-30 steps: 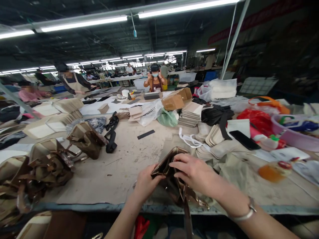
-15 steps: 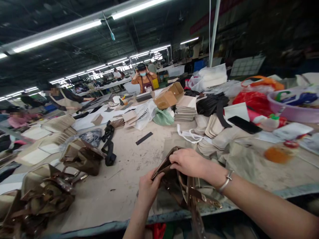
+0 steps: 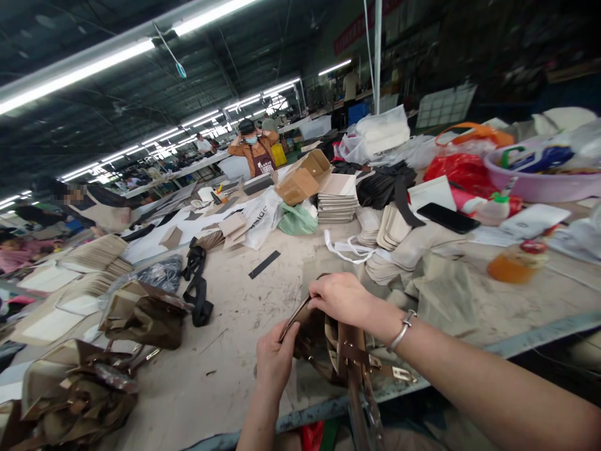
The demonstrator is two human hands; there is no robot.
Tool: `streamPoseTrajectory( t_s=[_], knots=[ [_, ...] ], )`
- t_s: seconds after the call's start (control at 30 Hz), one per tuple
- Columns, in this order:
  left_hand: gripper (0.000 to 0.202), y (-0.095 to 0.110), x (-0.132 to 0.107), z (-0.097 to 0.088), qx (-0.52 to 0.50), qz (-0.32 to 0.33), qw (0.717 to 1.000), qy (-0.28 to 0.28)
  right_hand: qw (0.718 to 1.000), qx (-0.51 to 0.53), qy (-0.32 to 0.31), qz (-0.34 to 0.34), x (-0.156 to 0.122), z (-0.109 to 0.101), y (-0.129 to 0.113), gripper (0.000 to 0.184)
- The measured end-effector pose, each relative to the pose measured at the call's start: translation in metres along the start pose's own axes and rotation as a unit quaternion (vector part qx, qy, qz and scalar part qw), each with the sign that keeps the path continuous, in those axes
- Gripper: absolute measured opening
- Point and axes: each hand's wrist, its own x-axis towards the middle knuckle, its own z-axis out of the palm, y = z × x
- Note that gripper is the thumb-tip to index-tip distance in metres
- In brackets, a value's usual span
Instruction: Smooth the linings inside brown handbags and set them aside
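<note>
A brown handbag (image 3: 315,338) rests near the table's front edge, its straps and metal fittings hanging toward me. My left hand (image 3: 276,351) pinches the near left end of its upper edge, thumb on top. Farther along that same edge, my right hand (image 3: 345,300) grips with curled fingers; a metal bangle (image 3: 404,329) circles that wrist. The bag's inside is partly hidden by my right hand. More brown bags (image 3: 141,316) stand and slump at the left, with another heap of them (image 3: 77,391) closer to me.
Stacked beige panels (image 3: 337,203) and a cardboard box (image 3: 303,178) lie beyond my hands. To the right are a black phone (image 3: 448,217), an orange jar (image 3: 514,266) and a purple basin (image 3: 547,185). Black straps (image 3: 200,294) lie left. A co-worker (image 3: 256,153) stands across the table.
My view has shifted, so the scene sits farther left. Both hands keep hold of the bag's upper edge, which now looks pressed narrower between them.
</note>
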Motion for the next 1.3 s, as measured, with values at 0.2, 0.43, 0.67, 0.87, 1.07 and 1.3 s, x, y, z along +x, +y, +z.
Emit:
streamPoseTrajectory(
  t_s=[0.2, 0.43, 0.67, 0.87, 1.07, 1.3],
  knots=[
    [0.033, -0.002, 0.0, 0.003, -0.026, -0.017, 1.0, 0.001, 1.0, 0.001, -0.001, 0.019, 0.002, 0.001, -0.002, 0.022],
    [0.033, -0.002, 0.002, 0.001, -0.006, 0.004, 1.0, -0.003, 1.0, -0.001, 0.005, 0.023, -0.002, -0.002, -0.005, 0.024],
    [0.033, 0.004, 0.002, -0.004, 0.013, 0.021, 0.999, -0.043, 1.0, 0.005, 0.013, 0.025, -0.002, -0.001, -0.006, 0.023],
    [0.034, 0.0, 0.003, -0.005, 0.054, 0.037, 0.997, -0.049, 0.999, 0.012, 0.02, 0.031, -0.002, 0.002, -0.005, 0.022],
    [0.041, -0.004, 0.005, -0.005, 0.048, 0.045, 0.997, -0.041, 0.999, 0.017, 0.03, 0.032, -0.003, 0.004, -0.006, 0.024],
    [0.035, -0.007, 0.004, -0.002, 0.021, 0.048, 0.998, -0.039, 0.998, 0.022, 0.041, 0.04, -0.003, 0.003, -0.005, 0.029]
  ],
)
